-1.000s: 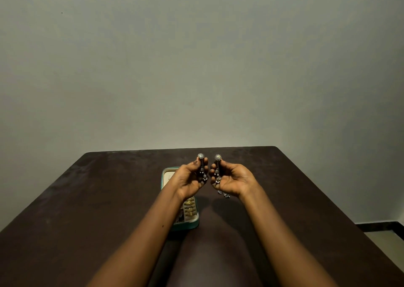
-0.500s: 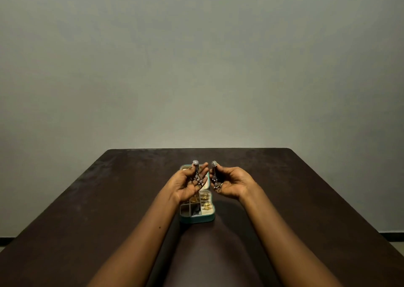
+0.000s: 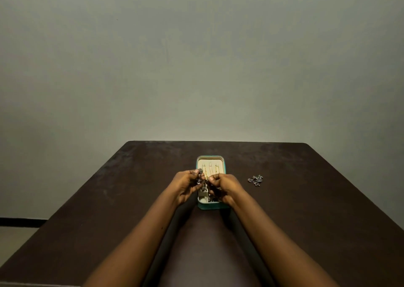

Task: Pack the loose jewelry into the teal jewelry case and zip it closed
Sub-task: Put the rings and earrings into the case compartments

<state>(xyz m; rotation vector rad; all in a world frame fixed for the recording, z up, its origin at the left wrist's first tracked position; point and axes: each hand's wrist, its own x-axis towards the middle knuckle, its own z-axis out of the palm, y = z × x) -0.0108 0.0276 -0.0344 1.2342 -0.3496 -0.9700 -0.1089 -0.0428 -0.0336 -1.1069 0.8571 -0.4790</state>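
Jewelry case (image 3: 213, 206) in teal lies open on the desk (image 3: 105, 203), about midway between the left and right edges and in the far half of the top. Two bare forearms come in over the near edge and run up to it, one on each side. The left hand (image 3: 185, 186) hangs over the left side of the case, palm turned inward, and its thumb and fingertips are pinched together on the top of the silver earrings (image 3: 200, 177). The right hand (image 3: 226, 186) sits over the right side of the case, just beside the left, with its fingers curled in tight toward the same spot. Dark silver pieces dangle between the two hands, so both seem to have a hold on them, though the right hand's own grip is hidden behind its knuckles. The pieces hang just above the near half of the case, which is split into small cream compartments (image 3: 203, 197); something dark lies in the one at the right, too blurred to name. Beyond the hands, the far half of the case lies flat with a cream lining, and thin gold chains (image 3: 206, 170) run lengthwise along it. To the right of the case, well apart from it and level with the hands, a small loose silver cluster (image 3: 255, 179) rests on the bare desk. Past the far edge stands a plain grey wall (image 3: 196, 68), with a dark strip (image 3: 21, 221) along its foot at the left.
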